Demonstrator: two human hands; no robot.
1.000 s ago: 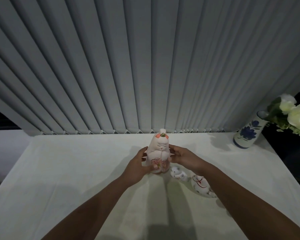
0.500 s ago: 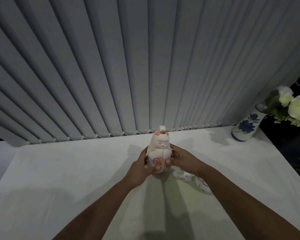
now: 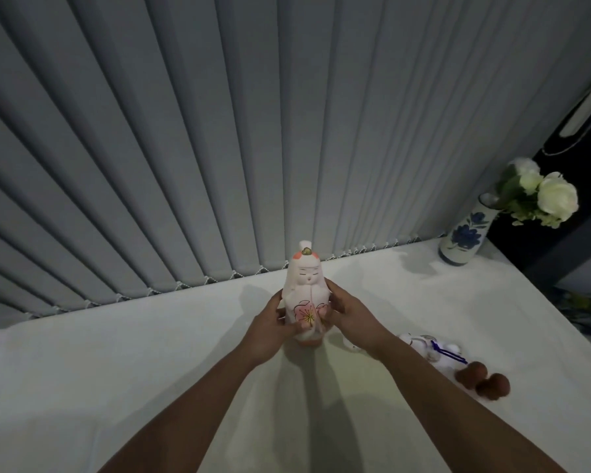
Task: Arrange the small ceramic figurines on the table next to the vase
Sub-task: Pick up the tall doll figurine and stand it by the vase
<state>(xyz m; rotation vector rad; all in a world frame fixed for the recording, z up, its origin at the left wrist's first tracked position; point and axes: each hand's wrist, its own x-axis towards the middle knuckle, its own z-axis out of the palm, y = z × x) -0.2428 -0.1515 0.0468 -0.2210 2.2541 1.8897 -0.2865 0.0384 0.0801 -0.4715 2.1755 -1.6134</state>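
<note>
Here, doll upright at table centre, clasped both sides: left hand and right hand closed round lower body. Whether base touches table: cannot tell. Small figurines lying by right forearm, brown pieces beside. Vase with white flowers far right corner, well apart from doll. Blinds behind.

Both bare forearms reach forward and converge; the left hand and right hand cup inward, fingers curled, palms facing.
</note>
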